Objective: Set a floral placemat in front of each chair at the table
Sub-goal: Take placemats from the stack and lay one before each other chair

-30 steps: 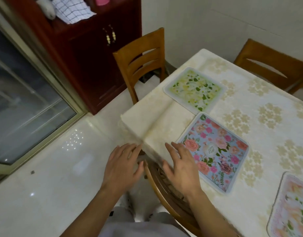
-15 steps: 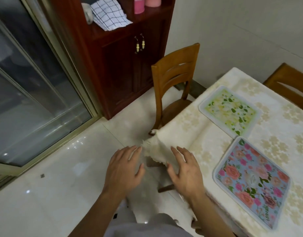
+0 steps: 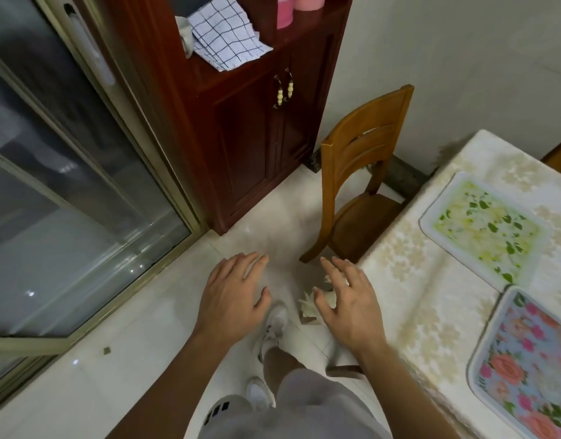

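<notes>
**A:** Status from the head cam?

**B:** Both hands empty. Left hand (image 3: 238, 296) flat, fingers spread, hanging over the floor (image 3: 114, 359). Right hand (image 3: 349, 308) also spread, over the frayed corner of the tablecloth (image 3: 307, 304). Fingertips look close to the fringe; I can't tell if they touch it. Not gripping anything either way.

**A:** Mats?

**B:** Two in view, both flat on the table (image 3: 431, 312). Green-and-yellow placemat (image 3: 482, 229) lies in front of the wooden chair (image 3: 358, 182) tucked in at the table edge. Pink rose placemat (image 3: 526, 369) lies just beside it, nearer me, a narrow gap between them. There's a bit of dark wood low down under the table edge near my right forearm; could be another chair, but I can't confirm it. Rest of the table is out of frame, so I can't call coverage.

**A:** So what's the step?

**B:** My read: squaring off the cloth corner, or just stepping along the table. No mat in hand, so nothing to place right now.

**A:** How do I do it clean?

**B:** If I smooth the cloth, I'd press down and stroke outward, not pull. That cloth looks slick, and a tug at the corner would likely drag both mats off their spots. Then I'd check that each mat is centred on its chair and parallel to the edge. The rose mat looks slightly skewed from here, though the wide lens could be doing that.

**A:** Risk?

**B:** Snagging the fringe with the right hand, and my feet are close to the chair leg.
</notes>
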Motion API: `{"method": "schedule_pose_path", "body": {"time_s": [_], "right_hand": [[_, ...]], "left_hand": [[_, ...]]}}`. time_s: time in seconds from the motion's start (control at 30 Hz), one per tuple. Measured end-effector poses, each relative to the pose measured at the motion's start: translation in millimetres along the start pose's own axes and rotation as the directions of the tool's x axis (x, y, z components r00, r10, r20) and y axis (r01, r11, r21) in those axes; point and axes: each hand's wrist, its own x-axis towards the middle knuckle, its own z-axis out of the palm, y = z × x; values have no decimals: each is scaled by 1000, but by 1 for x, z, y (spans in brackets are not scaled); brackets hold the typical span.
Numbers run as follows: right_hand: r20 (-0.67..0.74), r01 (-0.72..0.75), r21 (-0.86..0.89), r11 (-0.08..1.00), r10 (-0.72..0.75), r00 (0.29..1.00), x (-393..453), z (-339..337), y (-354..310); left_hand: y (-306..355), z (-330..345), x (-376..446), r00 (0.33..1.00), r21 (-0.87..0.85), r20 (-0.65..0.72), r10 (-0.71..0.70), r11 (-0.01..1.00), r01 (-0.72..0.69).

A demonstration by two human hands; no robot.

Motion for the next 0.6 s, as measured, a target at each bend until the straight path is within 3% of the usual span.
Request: {"method": "schedule_pose_path", "body": {"time_s": [0.33, 0.6], "right_hand": [[-95, -190, 67, 979, 196, 976, 145, -7, 23], [-167, -371, 120, 921, 387, 907, 213, -35, 63]], "left_hand": [[2, -20, 184, 968, 22, 80, 236, 971, -238], [58, -22, 302, 861, -48, 148, 486, 873, -485]]}}
